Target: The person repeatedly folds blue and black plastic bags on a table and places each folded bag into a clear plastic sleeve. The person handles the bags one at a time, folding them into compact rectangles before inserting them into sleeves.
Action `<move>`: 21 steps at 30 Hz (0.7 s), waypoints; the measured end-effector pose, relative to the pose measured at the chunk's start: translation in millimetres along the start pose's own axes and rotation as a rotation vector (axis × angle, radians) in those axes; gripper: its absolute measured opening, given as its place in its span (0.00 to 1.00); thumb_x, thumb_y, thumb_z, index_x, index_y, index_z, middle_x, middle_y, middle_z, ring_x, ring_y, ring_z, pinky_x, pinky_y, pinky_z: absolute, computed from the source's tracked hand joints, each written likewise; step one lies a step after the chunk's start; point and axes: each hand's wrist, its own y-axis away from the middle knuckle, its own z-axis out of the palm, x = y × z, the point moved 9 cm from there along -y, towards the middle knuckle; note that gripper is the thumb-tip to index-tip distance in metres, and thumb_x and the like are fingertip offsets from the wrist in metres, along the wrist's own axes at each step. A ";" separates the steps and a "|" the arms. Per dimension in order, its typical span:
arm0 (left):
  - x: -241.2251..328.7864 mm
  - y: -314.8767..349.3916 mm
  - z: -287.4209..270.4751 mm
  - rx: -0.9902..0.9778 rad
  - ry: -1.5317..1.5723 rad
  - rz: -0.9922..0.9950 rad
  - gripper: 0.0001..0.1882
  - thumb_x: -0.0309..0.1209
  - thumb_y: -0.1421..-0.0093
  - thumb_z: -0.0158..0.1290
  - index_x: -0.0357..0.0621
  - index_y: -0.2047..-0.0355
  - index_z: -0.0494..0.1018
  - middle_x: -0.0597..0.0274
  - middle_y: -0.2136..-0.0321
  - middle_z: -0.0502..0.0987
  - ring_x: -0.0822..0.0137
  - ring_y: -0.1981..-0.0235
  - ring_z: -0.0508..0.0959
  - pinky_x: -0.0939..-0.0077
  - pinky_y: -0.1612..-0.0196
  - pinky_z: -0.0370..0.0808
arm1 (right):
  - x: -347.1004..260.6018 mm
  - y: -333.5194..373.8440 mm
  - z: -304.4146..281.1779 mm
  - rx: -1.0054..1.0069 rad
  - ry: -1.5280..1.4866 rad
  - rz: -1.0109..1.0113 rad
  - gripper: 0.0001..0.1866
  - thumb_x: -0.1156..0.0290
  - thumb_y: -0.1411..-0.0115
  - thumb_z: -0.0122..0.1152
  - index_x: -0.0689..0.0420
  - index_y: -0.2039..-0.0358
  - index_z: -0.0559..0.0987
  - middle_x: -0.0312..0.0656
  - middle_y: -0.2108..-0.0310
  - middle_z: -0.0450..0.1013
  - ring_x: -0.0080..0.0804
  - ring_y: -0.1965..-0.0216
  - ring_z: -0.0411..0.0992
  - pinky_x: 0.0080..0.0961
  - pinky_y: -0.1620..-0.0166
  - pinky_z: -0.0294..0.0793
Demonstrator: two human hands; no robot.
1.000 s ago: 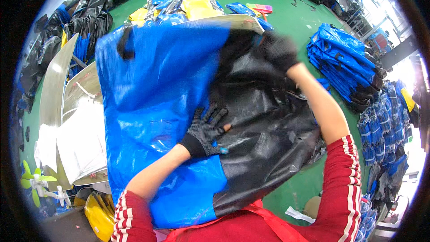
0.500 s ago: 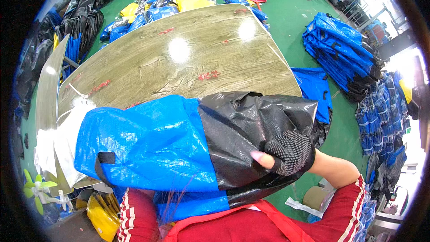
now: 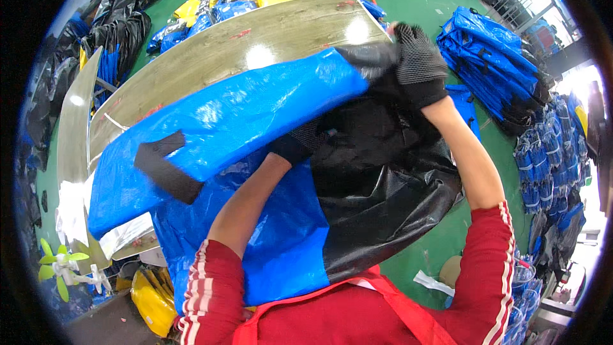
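A large blue and black plastic bag [image 3: 255, 102] lies across the table in front of me, its upper layer lifted and folded away from me. My right hand [image 3: 419, 67], in a black dotted work glove, is raised at the far right and grips the bag's black end. My left hand [image 3: 300, 144], also gloved, reaches under the lifted blue layer at the middle of the bag; its fingers are mostly hidden in shadow against the black part. A wide black strap [image 3: 167, 165] shows on the bag's left half.
The wood-patterned table [image 3: 191, 76] bears red marks. Beyond it lie blue and yellow packed bags [image 3: 230, 6] on the green floor. Stacked blue bags [image 3: 485, 57] stand at right, bundles [image 3: 549, 160] below them. A small green-bladed fan [image 3: 64, 263] is at lower left.
My right hand has moved up and away, lifting the bag's black end. The upper layer has swung away from me, and my left hand has come into view beneath it.
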 end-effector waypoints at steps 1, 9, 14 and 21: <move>3.6 -2.4 -9.7 0.148 -0.210 0.091 0.28 0.47 0.38 0.48 0.46 0.42 0.66 0.47 0.43 0.68 0.51 0.41 0.66 0.63 0.37 0.61 | -14.5 0.4 8.9 -0.012 0.101 -0.103 0.17 0.61 0.43 0.54 0.59 0.58 0.75 0.52 0.66 0.74 0.51 0.65 0.73 0.42 0.59 0.72; -48.2 -4.1 2.3 0.089 -0.237 -0.056 0.24 0.46 0.46 0.51 0.43 0.54 0.75 0.45 0.53 0.75 0.48 0.49 0.72 0.54 0.44 0.65 | -81.8 42.1 85.8 -0.237 -0.402 -0.617 0.17 0.55 0.38 0.52 0.58 0.65 0.76 0.51 0.66 0.73 0.48 0.60 0.72 0.41 0.53 0.71; -27.2 7.1 -39.3 0.241 -0.470 0.116 0.36 0.48 0.46 0.54 0.33 0.45 0.65 0.41 0.41 0.64 0.43 0.37 0.58 0.53 0.33 0.50 | -20.3 52.9 183.9 -0.361 -0.411 -0.275 0.27 0.52 0.40 0.54 0.59 0.48 0.70 0.56 0.49 0.68 0.52 0.45 0.65 0.41 0.41 0.61; -26.4 293.0 -205.5 0.192 -0.661 -0.519 0.36 0.44 0.47 0.59 0.38 0.43 0.63 0.46 0.42 0.65 0.48 0.41 0.65 0.58 0.35 0.55 | 16.4 95.2 261.6 -0.651 -0.166 -0.200 0.39 0.50 0.43 0.58 0.56 0.36 0.59 0.56 0.38 0.56 0.54 0.36 0.53 0.42 0.34 0.51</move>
